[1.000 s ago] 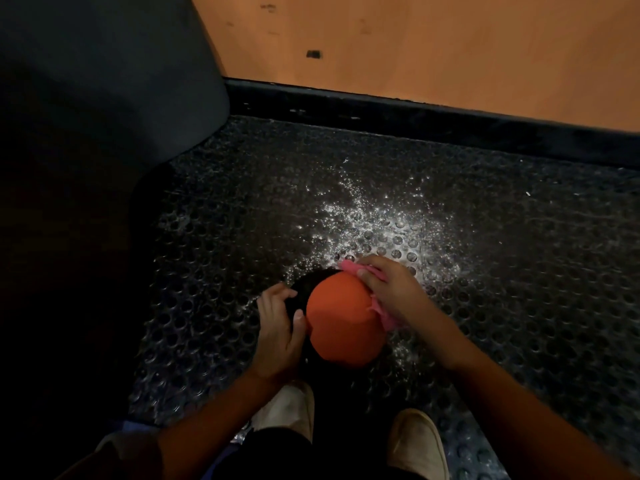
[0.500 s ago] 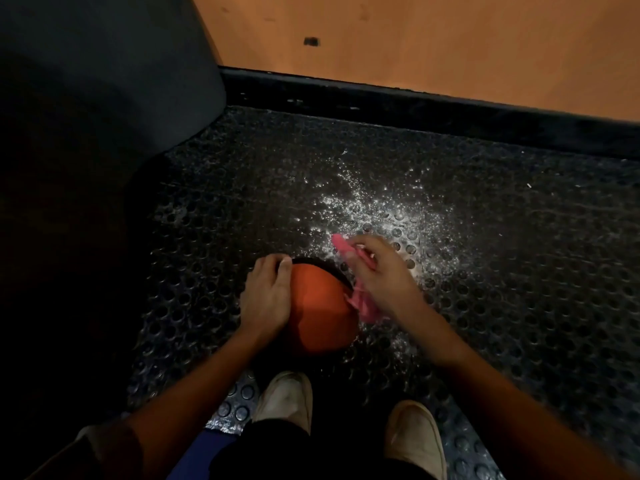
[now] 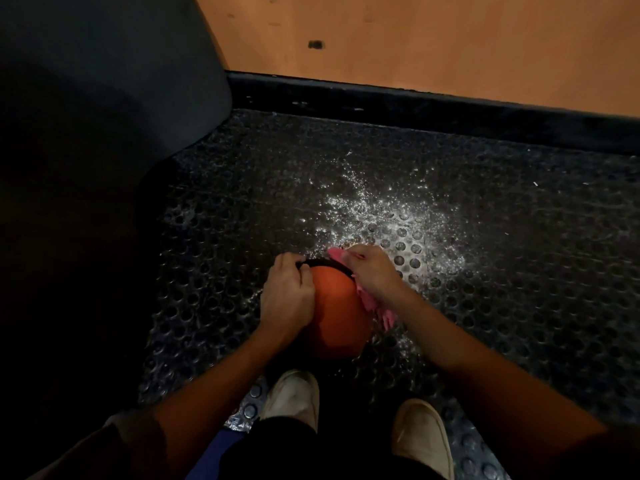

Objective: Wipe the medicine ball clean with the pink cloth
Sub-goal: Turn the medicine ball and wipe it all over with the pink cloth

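An orange medicine ball [image 3: 337,315] with a black far section sits on the studded black floor just ahead of my feet. My left hand [image 3: 286,294] grips its left side, fingers curled over the top edge. My right hand [image 3: 372,275] holds the pink cloth [image 3: 375,308] against the ball's upper right side. One end of the cloth pokes out above my fingers and the other hangs below my wrist. The ball's far side is hidden.
White powder [image 3: 391,216] is scattered over the rubber floor [image 3: 519,271] beyond the ball. A black skirting [image 3: 415,109] runs under an orange wall. A large dark padded object [image 3: 104,98] fills the left. My two pale shoes [image 3: 294,400] stand close behind the ball.
My left hand slid from the ball's lower left up over its top edge. The right hand with the cloth shifted along the ball's upper right, and the orange face turned toward me.
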`<state>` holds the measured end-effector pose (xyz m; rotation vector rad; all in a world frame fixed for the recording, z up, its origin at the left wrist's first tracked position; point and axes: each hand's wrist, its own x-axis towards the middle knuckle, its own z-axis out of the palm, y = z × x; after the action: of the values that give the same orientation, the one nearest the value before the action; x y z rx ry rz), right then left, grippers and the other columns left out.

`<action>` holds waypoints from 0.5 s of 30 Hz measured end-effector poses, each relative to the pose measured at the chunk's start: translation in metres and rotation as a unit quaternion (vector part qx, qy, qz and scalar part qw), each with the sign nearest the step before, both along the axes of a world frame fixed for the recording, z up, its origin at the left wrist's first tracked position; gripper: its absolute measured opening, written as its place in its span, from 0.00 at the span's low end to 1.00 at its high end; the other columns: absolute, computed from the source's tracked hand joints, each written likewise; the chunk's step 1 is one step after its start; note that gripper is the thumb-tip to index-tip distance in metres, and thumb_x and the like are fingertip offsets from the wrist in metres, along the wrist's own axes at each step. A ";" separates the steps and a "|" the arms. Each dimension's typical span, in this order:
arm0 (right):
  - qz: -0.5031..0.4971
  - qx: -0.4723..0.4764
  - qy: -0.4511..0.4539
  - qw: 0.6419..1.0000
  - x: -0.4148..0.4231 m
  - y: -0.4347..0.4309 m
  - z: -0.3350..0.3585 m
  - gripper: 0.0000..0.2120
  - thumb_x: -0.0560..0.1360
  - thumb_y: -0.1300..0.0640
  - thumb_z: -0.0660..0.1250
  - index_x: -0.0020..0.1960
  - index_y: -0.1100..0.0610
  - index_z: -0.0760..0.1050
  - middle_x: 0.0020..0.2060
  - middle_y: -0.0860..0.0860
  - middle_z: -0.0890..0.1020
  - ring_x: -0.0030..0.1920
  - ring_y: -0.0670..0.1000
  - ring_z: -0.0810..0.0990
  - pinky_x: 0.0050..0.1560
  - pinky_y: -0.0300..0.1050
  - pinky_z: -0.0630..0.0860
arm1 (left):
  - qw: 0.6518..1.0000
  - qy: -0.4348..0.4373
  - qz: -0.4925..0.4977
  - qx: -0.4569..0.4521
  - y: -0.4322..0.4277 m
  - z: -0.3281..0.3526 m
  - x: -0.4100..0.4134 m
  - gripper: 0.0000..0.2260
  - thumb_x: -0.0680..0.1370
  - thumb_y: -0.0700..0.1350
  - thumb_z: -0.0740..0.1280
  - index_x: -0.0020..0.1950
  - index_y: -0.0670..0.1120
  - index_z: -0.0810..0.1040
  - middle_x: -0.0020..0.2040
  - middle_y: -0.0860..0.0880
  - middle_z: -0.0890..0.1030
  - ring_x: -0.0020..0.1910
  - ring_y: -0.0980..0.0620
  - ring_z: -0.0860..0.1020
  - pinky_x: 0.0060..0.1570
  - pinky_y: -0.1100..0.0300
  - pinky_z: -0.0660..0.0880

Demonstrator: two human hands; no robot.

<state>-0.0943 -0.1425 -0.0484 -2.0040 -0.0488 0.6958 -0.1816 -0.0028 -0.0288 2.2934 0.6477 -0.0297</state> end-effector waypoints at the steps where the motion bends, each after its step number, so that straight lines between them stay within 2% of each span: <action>1: -0.008 0.016 0.027 0.999 0.001 -0.001 0.006 0.17 0.79 0.50 0.64 0.47 0.65 0.79 0.33 0.57 0.81 0.31 0.49 0.77 0.39 0.43 0.73 | 1.000 0.009 0.004 0.000 0.002 0.000 0.001 0.11 0.82 0.45 0.58 0.61 0.43 0.74 0.61 0.46 0.75 0.61 0.47 0.73 0.59 0.52 0.68; 3: -0.014 0.043 0.020 0.999 0.002 0.002 0.021 0.19 0.78 0.46 0.64 0.50 0.64 0.79 0.32 0.53 0.80 0.29 0.48 0.78 0.35 0.40 0.75 | 1.000 0.027 0.007 -0.001 0.005 0.002 0.006 0.12 0.82 0.45 0.58 0.61 0.43 0.74 0.62 0.45 0.75 0.62 0.45 0.73 0.59 0.53 0.67; 5: 0.005 0.067 -0.051 0.996 -0.004 0.012 0.034 0.16 0.78 0.44 0.64 0.54 0.55 0.79 0.40 0.49 0.81 0.33 0.47 0.80 0.33 0.37 0.77 | 0.999 0.039 0.012 -0.005 0.007 0.003 0.010 0.12 0.83 0.45 0.57 0.62 0.42 0.74 0.63 0.43 0.74 0.63 0.44 0.72 0.60 0.53 0.66; 7: 0.067 0.068 -0.111 0.989 -0.014 0.019 0.035 0.14 0.77 0.43 0.64 0.58 0.49 0.78 0.49 0.48 0.77 0.32 0.47 0.79 0.27 0.32 0.73 | 0.999 0.052 0.015 -0.007 0.008 0.004 0.011 0.13 0.83 0.46 0.56 0.62 0.41 0.73 0.63 0.42 0.74 0.64 0.43 0.72 0.60 0.52 0.66; 8: 0.093 0.060 -0.129 0.986 -0.018 0.018 0.030 0.13 0.77 0.44 0.65 0.58 0.47 0.78 0.50 0.47 0.74 0.32 0.46 0.78 0.25 0.31 0.72 | 0.998 0.060 0.018 -0.007 0.007 0.005 0.011 0.13 0.83 0.47 0.56 0.62 0.42 0.73 0.63 0.42 0.74 0.63 0.42 0.72 0.59 0.51 0.67; 9: 0.095 0.057 -0.134 0.985 -0.020 0.015 0.024 0.12 0.77 0.45 0.65 0.58 0.47 0.79 0.49 0.46 0.72 0.33 0.45 0.78 0.26 0.32 0.73 | 0.997 0.067 0.022 -0.010 0.007 0.005 0.012 0.13 0.83 0.48 0.56 0.62 0.43 0.73 0.64 0.43 0.75 0.63 0.42 0.72 0.59 0.50 0.68; 12: 0.022 0.061 -0.110 0.992 -0.021 -0.003 0.008 0.12 0.78 0.48 0.64 0.58 0.51 0.79 0.46 0.49 0.76 0.42 0.45 0.78 0.41 0.38 0.76 | 0.997 0.063 0.030 -0.027 0.011 0.005 0.016 0.12 0.82 0.47 0.57 0.61 0.45 0.75 0.63 0.44 0.76 0.63 0.43 0.73 0.59 0.52 0.68; 15: -0.025 0.060 -0.062 0.996 -0.035 -0.023 -0.005 0.10 0.82 0.53 0.58 0.58 0.56 0.73 0.37 0.49 0.78 0.31 0.44 0.76 0.30 0.30 0.72 | 0.994 0.061 0.057 -0.073 0.023 0.002 0.022 0.12 0.82 0.45 0.58 0.59 0.43 0.77 0.62 0.42 0.78 0.62 0.42 0.74 0.60 0.53 0.68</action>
<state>-0.1294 -0.1650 -0.0535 -1.9248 -0.1122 0.5237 -0.1598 0.0199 -0.0271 2.1232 0.8122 -0.1595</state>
